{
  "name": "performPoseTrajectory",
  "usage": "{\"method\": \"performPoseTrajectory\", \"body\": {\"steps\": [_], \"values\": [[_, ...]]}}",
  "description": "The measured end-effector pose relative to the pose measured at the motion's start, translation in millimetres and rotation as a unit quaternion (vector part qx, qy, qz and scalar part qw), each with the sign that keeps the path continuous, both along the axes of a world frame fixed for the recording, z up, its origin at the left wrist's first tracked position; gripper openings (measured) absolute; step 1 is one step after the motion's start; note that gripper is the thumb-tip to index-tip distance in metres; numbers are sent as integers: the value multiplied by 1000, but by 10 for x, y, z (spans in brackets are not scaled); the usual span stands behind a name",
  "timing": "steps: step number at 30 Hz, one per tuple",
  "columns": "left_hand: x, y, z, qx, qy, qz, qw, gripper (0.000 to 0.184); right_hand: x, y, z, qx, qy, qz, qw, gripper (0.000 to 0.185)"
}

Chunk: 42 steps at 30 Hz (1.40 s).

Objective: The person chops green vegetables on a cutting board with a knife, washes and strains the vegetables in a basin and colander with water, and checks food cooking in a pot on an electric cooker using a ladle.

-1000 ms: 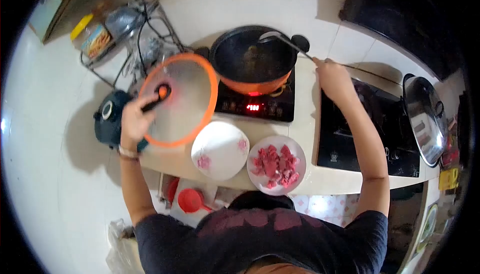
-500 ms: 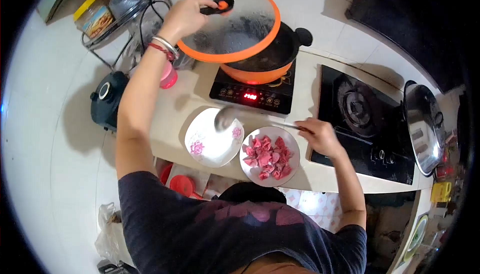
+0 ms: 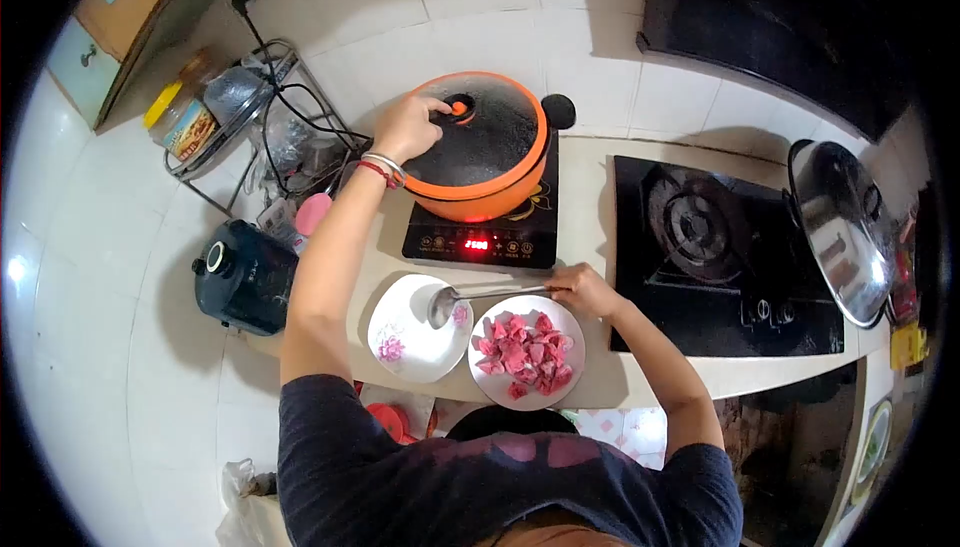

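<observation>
An orange-rimmed glass lid (image 3: 490,147) lies over the orange pot (image 3: 478,209), which stands on a black induction cooker (image 3: 425,237) with lit red digits. My left hand (image 3: 409,129) is at the lid's knob, fingers closed on it. My right hand (image 3: 585,290) grips the handle end of a metal ladle (image 3: 441,307). The ladle's bowl is over the white flowered plate (image 3: 410,349), and its handle spans the back of a plate of raw red meat pieces (image 3: 526,352).
A black gas stove (image 3: 690,312) is at the right, with a steel lid (image 3: 845,237) beyond it. At the left are a dark green appliance (image 3: 245,282), a pink-lidded container (image 3: 313,214) and a wire rack holding a yellow-capped jar (image 3: 185,127).
My left hand has brought the lid from the left side onto the pot. My right hand has moved the ladle from the pot to over the white plate.
</observation>
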<state>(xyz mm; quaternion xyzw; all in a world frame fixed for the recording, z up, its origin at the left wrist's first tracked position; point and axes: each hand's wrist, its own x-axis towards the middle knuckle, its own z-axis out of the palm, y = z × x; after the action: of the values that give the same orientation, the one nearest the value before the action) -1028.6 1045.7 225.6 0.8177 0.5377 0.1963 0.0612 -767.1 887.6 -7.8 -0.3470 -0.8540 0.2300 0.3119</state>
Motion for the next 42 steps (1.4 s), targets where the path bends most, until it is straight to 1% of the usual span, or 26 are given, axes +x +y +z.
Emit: {"method": "performPoseTrajectory", "body": {"steps": [7,9,11,13,14,16,17,18,19,20,21,22,23,25,26,28,29,31,33,34,35,37,38,39,40,42], "values": [[-20,101,-134,-58,-11,15,998,36,17,-56,-32,-26,-53,-56,997,22],[-20,97,-153,-54,-7,5,998,36,12,-63,-27,-66,-11,-67,996,23],[-70,247,-256,-12,-7,-50,999,37,9,-81,-94,-89,9,-104,991,24],[-126,364,-329,-56,-70,-105,990,37,21,-130,-154,-91,34,-124,987,24],[-162,396,-336,-8,-45,-156,987,37,-6,-211,16,-38,15,-148,988,23],[-150,355,-319,-106,-124,-135,977,36,28,-349,123,-70,6,-190,979,28],[-144,350,-291,-135,-93,-135,977,35,64,-479,203,-72,30,-217,973,27],[-166,364,-358,-101,-116,-167,974,35,127,-545,31,-31,61,-257,964,26],[-132,267,-277,-111,-103,-189,970,38,145,-746,128,-32,89,-307,947,26],[-110,240,-272,-70,-85,-187,976,43,192,-953,227,27,107,-338,935,23],[-300,462,-463,6,-55,-194,979,45,246,-1189,287,-22,113,-384,916,19],[-265,238,-376,53,-30,-143,988,47,331,-1436,285,16,133,-424,896,18],[-332,212,-464,193,39,-118,973,48,409,-1680,266,55,148,-451,879,17],[-103,-322,-345,225,-32,-42,973,43,611,-2227,131,53,144,-545,824,11],[-93,-444,-345,226,-38,-47,972,43,743,-2492,-9,30,143,-585,798,10],[15,-727,-333,47,-117,-154,980,40,986,-3072,-207,6,116,-670,733,12],[228,-1033,-317,53,-146,-174,972,38,1089,-3320,-256,10,115,-676,728,12],[798,-1933,73,71,-19,-217,973,33,1332,-3870,-334,-26,109,-734,670,11],[1284,-2336,86,-11,18,-289,957,34,1604,-4342,-563,-75,29,-738,670,12],[1554,-2412,-107,-53,-1,-333,942,35,1745,-4589,-687,-114,20,-721,683,16],[1907,-2584,-232,-98,-12,-375,922,36,1825,-4824,-622,-184,-3,-713,677,21],[2676,-3105,-250,-149,11,-510,847,35,2030,-5302,-607,-241,-15,-662,710,24],[3052,-3284,-299,-185,26,-545,817,36,2118,-5525,-624,-248,-9,-666,703,24],[3406,-3452,-370,-221,38,-579,784,38,2210,-5759,-647,-317,-26,-650,690,26],[3735,-3638,-398,-201,58,-595,776,39,2312,-5976,-669,-383,-45,-631,673,27],[4351,-3973,-482,-174,70,-632,752,40,2485,-6405,-797,-398,-54,-650,645,27]]}}
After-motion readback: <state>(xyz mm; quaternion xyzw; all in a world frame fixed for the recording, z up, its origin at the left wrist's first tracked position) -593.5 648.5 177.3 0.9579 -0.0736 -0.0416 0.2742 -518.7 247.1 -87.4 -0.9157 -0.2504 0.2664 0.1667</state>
